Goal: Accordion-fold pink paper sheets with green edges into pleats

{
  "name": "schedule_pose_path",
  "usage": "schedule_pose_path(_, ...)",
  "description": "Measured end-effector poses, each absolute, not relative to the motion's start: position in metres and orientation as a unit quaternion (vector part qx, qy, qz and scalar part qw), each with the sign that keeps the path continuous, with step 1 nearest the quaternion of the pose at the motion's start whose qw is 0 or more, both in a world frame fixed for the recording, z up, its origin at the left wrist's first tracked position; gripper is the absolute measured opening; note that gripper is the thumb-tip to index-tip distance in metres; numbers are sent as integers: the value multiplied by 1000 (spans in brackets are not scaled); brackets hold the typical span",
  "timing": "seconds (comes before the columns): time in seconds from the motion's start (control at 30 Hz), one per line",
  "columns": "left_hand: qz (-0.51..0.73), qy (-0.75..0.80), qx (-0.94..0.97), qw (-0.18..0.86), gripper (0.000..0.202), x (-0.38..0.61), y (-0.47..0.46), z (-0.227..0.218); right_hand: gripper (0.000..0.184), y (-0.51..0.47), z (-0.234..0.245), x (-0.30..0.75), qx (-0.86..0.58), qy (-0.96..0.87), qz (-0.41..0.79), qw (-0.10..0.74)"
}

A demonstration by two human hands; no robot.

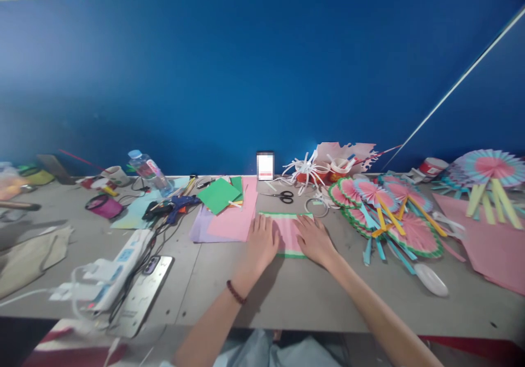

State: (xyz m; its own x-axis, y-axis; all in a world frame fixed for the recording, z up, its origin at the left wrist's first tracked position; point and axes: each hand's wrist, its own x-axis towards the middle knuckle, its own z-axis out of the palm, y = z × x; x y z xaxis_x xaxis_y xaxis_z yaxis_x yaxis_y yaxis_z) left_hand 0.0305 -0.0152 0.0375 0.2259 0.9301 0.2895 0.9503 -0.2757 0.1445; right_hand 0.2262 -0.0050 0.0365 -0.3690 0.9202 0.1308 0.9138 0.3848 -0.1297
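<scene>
A pink sheet of paper (287, 237) with green and white bands along its far and near edges lies flat on the grey table. On its left end rests my left hand (263, 241), fingers stretched forward and palm down. My right hand (315, 240) lies spread over the right end in the same way. Between the two hands the pink middle of the sheet shows; its ends are hidden under my fingers. Just beyond the sheet are black-handled scissors (284, 196) and a roll of clear tape (316, 208).
Left of my hands lie pink paper (229, 226), green squares (219, 194), a blue glue gun (180, 205), a power strip (123, 266) and a phone (143, 296). Folded paper fans (414, 233) and a white oval object (431, 279) lie to the right. A blue partition (246, 82) stands behind.
</scene>
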Motion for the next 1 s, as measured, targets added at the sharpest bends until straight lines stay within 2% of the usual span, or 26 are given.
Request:
schedule_pose_path(0.13,-154,-550,-821,-1,48,45,-1,29,48,-4,47,205,-528,-844,15,91)
schedule_pose_path(0.33,-115,-549,-828,-15,52,46,5,8,51,5,24,188,-516,-850,55,90)
schedule_pose_path(1.0,-119,-565,-817,-11,56,37,3,8,50,-11,1,248,-543,-827,-9,145)
